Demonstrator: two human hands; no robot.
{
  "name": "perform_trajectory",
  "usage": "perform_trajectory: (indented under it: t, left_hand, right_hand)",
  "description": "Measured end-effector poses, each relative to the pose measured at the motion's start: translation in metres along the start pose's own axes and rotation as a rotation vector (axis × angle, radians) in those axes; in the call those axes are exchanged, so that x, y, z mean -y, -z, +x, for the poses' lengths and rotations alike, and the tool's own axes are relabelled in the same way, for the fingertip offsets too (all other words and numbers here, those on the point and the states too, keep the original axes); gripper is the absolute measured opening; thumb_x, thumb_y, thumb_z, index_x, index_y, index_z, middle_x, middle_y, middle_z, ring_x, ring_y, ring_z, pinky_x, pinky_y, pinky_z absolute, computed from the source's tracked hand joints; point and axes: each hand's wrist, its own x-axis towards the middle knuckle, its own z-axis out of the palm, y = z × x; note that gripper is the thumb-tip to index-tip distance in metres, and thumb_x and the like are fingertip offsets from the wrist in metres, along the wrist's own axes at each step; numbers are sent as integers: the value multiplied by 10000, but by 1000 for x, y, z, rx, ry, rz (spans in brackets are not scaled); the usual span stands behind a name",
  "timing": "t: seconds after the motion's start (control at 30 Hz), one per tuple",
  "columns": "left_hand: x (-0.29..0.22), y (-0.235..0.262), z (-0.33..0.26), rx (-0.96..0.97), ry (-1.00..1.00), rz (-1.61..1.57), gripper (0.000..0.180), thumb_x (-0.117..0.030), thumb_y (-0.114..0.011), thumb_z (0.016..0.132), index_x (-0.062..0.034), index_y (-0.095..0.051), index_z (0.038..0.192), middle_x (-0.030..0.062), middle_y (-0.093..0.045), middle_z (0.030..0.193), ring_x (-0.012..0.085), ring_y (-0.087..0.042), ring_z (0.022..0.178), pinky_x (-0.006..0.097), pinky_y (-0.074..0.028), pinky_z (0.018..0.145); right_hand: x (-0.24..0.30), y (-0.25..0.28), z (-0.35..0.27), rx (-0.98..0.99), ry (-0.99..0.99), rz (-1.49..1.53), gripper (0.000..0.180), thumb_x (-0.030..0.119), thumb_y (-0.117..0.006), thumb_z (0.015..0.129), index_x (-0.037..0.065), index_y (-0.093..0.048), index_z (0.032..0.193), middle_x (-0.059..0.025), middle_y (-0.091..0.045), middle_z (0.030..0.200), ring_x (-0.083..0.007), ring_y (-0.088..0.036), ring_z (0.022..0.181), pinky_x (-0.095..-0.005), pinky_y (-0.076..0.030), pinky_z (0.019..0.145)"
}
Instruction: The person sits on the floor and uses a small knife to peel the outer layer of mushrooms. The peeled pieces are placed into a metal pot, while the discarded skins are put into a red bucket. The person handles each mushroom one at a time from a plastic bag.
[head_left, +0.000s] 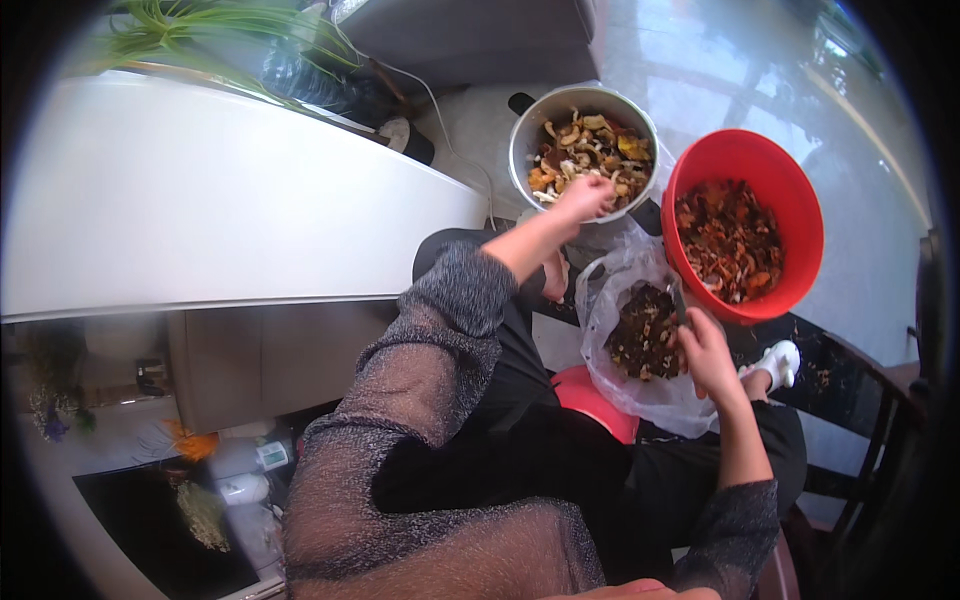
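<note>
The left hand (585,195) reached out over the near rim of a metal pot (583,150), its fingers bunched together over the cut mushroom pieces (590,152) that filled the pot; whether it pinched a piece could not be told, since the fingertips were buried among them. The pot stood on the floor ahead of the person's knees, its pale and tan slices heaped almost to the brim.

The right hand (705,352) was curled shut around a small knife (678,300), the blade pointing up and away over the mouth of a clear plastic bag (640,385). The bag lay open between the knees and held dark scraps and trimmings (645,335) (mostly brown, with some pale bits). Just to the right of the pot, and touching the bag's upper edge, sat a red plastic basin (790,200) holding whole, darker mushrooms (730,240) mixed with debris.

A red object (598,400), partly hidden, showed under the bag against the person's dark trousers. Both forearms wore a grey, glittery knit sleeve (440,340). A foot in a white sock (778,362) rested beyond the right hand. To the left ran a long white tabletop (200,200), with a green potted plant (200,35) at its far end and a white cable (450,130) trailing down beside the pot. A dark wooden chair frame (860,400) stood at the right edge.
</note>
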Motion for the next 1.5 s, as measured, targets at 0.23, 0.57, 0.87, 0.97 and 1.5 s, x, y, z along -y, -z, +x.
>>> perform_trajectory:
  t: [0.23,0.57,0.87,0.97,1.5]
  left_hand:
    - [72,-96,-175,460,103,-214,341,-304,-586,996,-58,-647,1224,21,-689,1026,113,-619,910,292,-485,821]
    - [84,-112,-209,413,290,-543,213,-196,-633,960,-48,-645,1112,53,-686,979,168,-651,851,331,-504,805]
    - [108,-119,-192,368,290,-562,182,-155,-631,955,-30,-669,1081,66,-697,1037,183,-662,950,325,-507,877]
    - [112,-115,-186,347,268,-520,169,-183,-641,954,-40,-690,1028,51,-703,1007,165,-662,924,303,-505,844]
    - [130,-122,-183,130,-456,575,221,-174,-767,757,-53,-704,930,111,-655,937,275,-653,937,376,-509,826]
  right_hand:
    - [-18,-13,-38,224,-57,675,220,199,-467,1040,55,-523,1197,-40,-591,842,-85,-505,598,-223,-448,533]
    - [-51,-47,-75,272,-114,783,187,201,-456,1042,55,-532,1130,-53,-570,783,-57,-421,532,-194,-356,491]
    - [-68,-58,-98,168,-173,701,178,180,-425,1047,58,-531,1124,-50,-560,769,-50,-391,519,-195,-332,468]
    - [-69,-61,-103,128,-170,658,166,176,-416,1048,63,-523,1108,-45,-555,766,-50,-395,522,-199,-332,465]
    - [-88,-59,-74,-98,-87,618,134,159,-446,1022,65,-495,1105,-55,-584,776,-75,-443,527,-228,-379,458]
